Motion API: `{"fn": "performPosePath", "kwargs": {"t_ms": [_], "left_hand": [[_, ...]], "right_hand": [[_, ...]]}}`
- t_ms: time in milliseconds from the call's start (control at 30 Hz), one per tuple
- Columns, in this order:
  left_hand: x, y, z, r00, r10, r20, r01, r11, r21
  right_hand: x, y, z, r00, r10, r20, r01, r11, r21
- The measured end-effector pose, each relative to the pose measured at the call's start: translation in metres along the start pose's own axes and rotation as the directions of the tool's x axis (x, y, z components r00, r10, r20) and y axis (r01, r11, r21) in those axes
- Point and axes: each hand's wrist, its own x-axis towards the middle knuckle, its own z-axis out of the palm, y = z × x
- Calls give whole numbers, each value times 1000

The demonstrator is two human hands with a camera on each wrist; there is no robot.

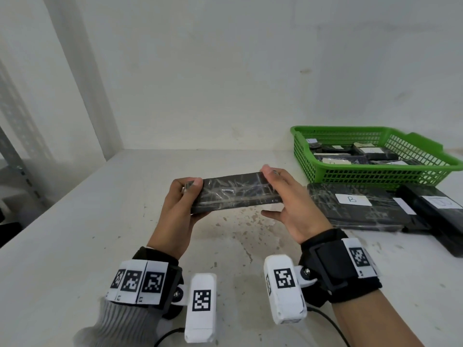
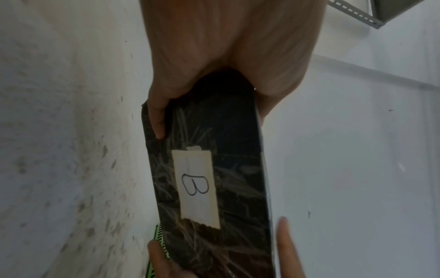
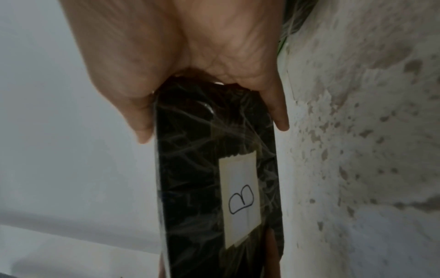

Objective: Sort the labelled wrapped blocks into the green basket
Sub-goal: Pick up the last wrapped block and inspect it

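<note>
A black film-wrapped block is held above the table between both hands, its long side level. My left hand grips its left end and my right hand grips its right end. The underside carries a white label marked B, also plain in the right wrist view as the label. The green basket stands at the back right and holds several labelled wrapped blocks.
Two more wrapped blocks lie in front of the basket: one labelled B and a longer one partly over it at the right edge. The stained white table meets a white wall behind; a metal shelf upright stands at the left.
</note>
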Motion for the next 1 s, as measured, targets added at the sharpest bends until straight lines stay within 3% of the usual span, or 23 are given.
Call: {"fn": "performPosePath", "kwargs": {"t_ms": [333,500,667,1000], "left_hand": [[-3,0,-1,999,18,46,-19,1000,11],[-2,1,0,999,33,23,-34,999,29],[-5,3,0,993,21,120,-23,1000,16],[-3,0,-3,996,40,75,-44,997,60]], "right_hand": [[0,4,3,998,-13,-56,16,999,52],[-2,3,2,1000,24,14,-25,999,23],[4,8,0,999,38,-18,-37,998,49],[5,11,-6,993,40,111,-38,999,-19]]}}
